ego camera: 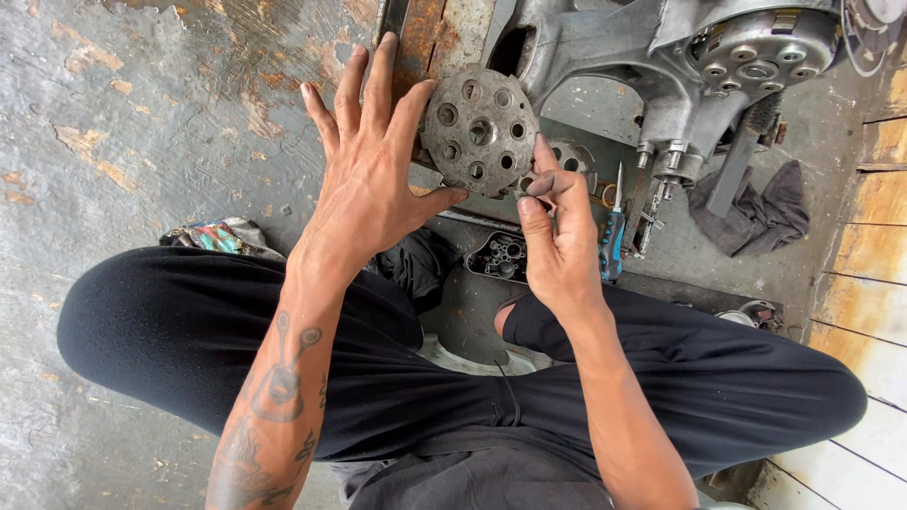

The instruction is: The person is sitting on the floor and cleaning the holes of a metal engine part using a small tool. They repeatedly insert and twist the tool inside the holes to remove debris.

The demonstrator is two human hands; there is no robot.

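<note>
Hands meet at a round metal disc (479, 130) near the top middle of the view; the disc is grey and dusty, with many round holes in it; it sits just below a big silver engine casing (605, 47). The left hand (368, 179) is spread wide, fingers straight and fanned out; its fingertips and thumb touch the left edge of the disc, and it does not wrap around it. The right hand (557, 236) is partly curled; its fingertips press the lower right edge of the disc, so both hands hold the disc between them.

A screwdriver (614, 236) with a blue and black handle lies just right of the right hand; a small black metal part (499, 255) with holes lies just below the disc, between the two wrists; a dark grey rag (756, 212) lies crumpled on the right; a bit of bright patterned cloth (222, 236) peeks out by the left knee. The floor (142, 123) is rough grey concrete with rusty orange patches; painted wooden boards (869, 274) run down the right side. The person sits cross-legged in black trousers (189, 331).
</note>
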